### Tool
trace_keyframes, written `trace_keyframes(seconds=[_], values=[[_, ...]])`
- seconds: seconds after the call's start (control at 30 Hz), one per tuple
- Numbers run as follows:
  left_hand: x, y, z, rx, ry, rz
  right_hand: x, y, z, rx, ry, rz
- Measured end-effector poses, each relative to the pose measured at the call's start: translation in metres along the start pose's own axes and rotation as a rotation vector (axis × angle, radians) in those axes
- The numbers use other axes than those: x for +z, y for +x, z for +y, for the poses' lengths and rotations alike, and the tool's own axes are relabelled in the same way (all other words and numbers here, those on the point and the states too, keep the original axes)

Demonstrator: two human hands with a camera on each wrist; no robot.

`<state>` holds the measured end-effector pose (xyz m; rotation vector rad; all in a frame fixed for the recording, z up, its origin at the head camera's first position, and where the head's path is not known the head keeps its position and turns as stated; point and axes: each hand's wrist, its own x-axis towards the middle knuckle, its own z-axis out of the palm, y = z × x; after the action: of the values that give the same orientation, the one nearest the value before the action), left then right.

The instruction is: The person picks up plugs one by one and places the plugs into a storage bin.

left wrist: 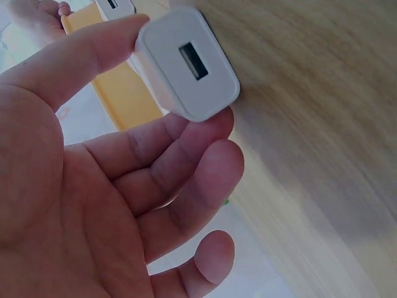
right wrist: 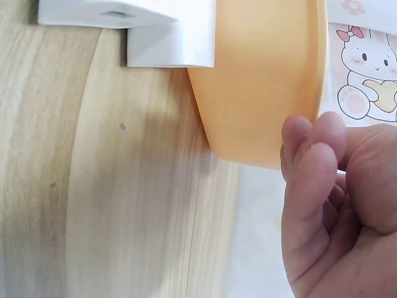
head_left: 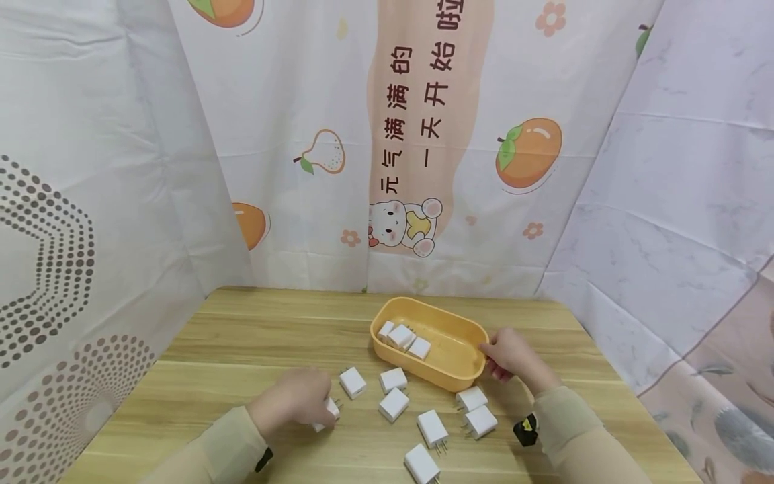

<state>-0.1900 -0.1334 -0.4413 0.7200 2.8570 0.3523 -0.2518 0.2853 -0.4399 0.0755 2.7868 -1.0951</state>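
Note:
Low over the wooden table, my left hand [head_left: 299, 396] pinches a white USB charger [left wrist: 170, 74] between thumb and fingers. Its USB slot shows in the left wrist view, and its prongs point right in the head view. My right hand [head_left: 510, 353] holds the right end of a yellow oval bin [head_left: 447, 349] at its rim, thumb on top and fingers curled outside. White chargers [head_left: 400, 336] lie grouped in the left part of that bin.
Several more white chargers lie on the table [head_left: 254, 336] before the bin. Two of them [head_left: 480, 422] sit together near its right end, and one [head_left: 422, 464] is at the front. Printed cloth [head_left: 290, 202] hangs behind the table, with cloth at both sides.

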Motion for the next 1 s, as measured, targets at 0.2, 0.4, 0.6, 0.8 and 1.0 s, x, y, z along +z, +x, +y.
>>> trace_keyframes(seconds=[0.2,0.4,0.6,0.8,1.0], values=[[-0.004,0.001,-0.002,-0.018,-0.046,0.035,0.001,0.000,0.002,-0.004,-0.017,0.002],[-0.011,0.007,-0.002,0.008,-0.054,0.115,0.001,0.000,0.004,-0.005,-0.009,0.007],[-0.021,0.009,0.000,0.004,-0.107,0.165,0.002,0.000,0.004,-0.006,-0.005,0.007],[-0.026,0.011,-0.001,0.024,-0.088,0.229,0.001,-0.001,0.003,-0.004,0.000,0.007],[-0.027,0.013,-0.002,0.038,-0.086,0.241,0.002,0.000,0.004,-0.005,0.008,0.000]])
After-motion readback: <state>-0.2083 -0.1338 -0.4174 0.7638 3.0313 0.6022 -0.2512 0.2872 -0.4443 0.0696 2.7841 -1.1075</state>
